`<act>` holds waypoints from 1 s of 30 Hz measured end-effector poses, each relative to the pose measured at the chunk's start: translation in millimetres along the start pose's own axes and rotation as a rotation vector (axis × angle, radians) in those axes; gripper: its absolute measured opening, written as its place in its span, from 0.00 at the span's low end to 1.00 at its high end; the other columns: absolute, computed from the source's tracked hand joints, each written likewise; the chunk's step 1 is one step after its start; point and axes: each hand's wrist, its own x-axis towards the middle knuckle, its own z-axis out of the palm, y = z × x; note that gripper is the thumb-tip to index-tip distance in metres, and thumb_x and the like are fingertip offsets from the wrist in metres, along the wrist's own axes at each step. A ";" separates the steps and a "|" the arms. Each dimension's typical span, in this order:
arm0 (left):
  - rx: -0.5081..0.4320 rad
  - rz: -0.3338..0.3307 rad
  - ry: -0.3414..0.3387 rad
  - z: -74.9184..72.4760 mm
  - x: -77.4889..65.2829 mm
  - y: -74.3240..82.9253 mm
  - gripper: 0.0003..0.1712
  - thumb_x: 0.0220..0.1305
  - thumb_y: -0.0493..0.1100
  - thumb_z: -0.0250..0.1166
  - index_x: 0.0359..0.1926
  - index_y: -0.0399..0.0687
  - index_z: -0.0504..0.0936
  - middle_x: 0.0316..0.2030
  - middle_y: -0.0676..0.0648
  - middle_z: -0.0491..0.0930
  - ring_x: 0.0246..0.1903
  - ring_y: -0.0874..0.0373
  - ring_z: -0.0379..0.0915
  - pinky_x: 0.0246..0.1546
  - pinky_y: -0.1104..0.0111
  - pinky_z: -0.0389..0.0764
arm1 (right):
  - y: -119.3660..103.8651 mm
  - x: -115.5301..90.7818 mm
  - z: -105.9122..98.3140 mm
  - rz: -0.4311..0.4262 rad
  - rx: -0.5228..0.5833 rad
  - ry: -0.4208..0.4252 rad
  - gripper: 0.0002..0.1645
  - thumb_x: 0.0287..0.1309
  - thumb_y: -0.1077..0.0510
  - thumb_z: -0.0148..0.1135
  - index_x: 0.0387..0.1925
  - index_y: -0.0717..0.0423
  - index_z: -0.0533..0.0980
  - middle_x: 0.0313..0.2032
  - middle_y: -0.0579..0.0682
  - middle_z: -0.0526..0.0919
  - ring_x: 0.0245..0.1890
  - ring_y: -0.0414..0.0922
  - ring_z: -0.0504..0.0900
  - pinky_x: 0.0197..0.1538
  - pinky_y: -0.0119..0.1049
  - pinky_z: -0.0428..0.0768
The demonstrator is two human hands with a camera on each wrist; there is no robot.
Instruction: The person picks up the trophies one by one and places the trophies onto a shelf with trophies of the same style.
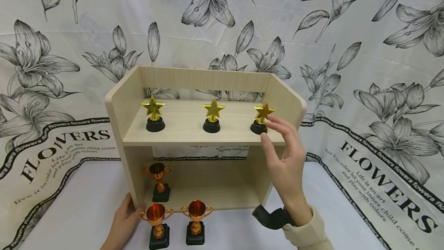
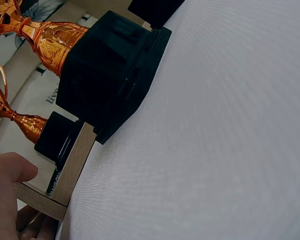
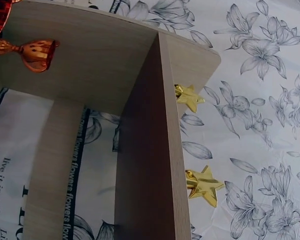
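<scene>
My left hand [image 1: 124, 219] grips the lower left side of the wooden shelf [image 1: 204, 138], thumb on one face of the panel and fingers on the other in the left wrist view. On the upper board stand three gold star trophies with black bases: left [image 1: 155, 115], middle [image 1: 212, 117] and right [image 1: 261, 118]. My right hand [image 1: 287, 157] is at the right star trophy, thumb and forefinger apart beside its base and star; whether they touch it I cannot tell. In the right wrist view, two star trophies [image 3: 206, 186] show beyond the board.
One copper-coloured trophy cup [image 1: 159, 182] stands on the lower board at left. Two more cups, left [image 1: 157, 225] and right [image 1: 195, 223], stand on the white tabletop [image 1: 83, 203] before the shelf. Flower-printed cloth [image 1: 215, 41] hangs behind.
</scene>
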 end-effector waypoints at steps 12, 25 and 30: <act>0.014 0.005 0.005 0.2 0.2 0.6 0.33 0.66 0.44 0.58 0.67 0.37 0.57 0.60 0.30 0.66 0.58 0.35 0.66 0.56 0.46 0.68 | -8.2 -17.0 0.8 -0.035 0.095 0.024 0.11 0.52 0.77 0.56 0.40 0.77 0.75 0.46 0.70 0.77 0.54 0.56 0.73 0.63 0.43 0.66; 0.010 -0.021 -0.013 -0.9 0.8 2.5 0.34 0.66 0.45 0.58 0.67 0.37 0.55 0.62 0.29 0.63 0.59 0.34 0.63 0.57 0.46 0.66 | -5.0 -35.5 3.4 -0.069 0.194 0.071 0.08 0.49 0.82 0.54 0.31 0.76 0.76 0.39 0.69 0.79 0.46 0.54 0.78 0.56 0.37 0.72; 0.014 -0.026 -0.015 -0.9 1.0 3.0 0.34 0.66 0.45 0.57 0.67 0.37 0.55 0.62 0.30 0.62 0.60 0.34 0.62 0.57 0.46 0.66 | -2.3 -43.4 6.5 -0.070 0.257 0.058 0.10 0.49 0.83 0.52 0.33 0.77 0.76 0.39 0.69 0.79 0.47 0.54 0.77 0.56 0.37 0.72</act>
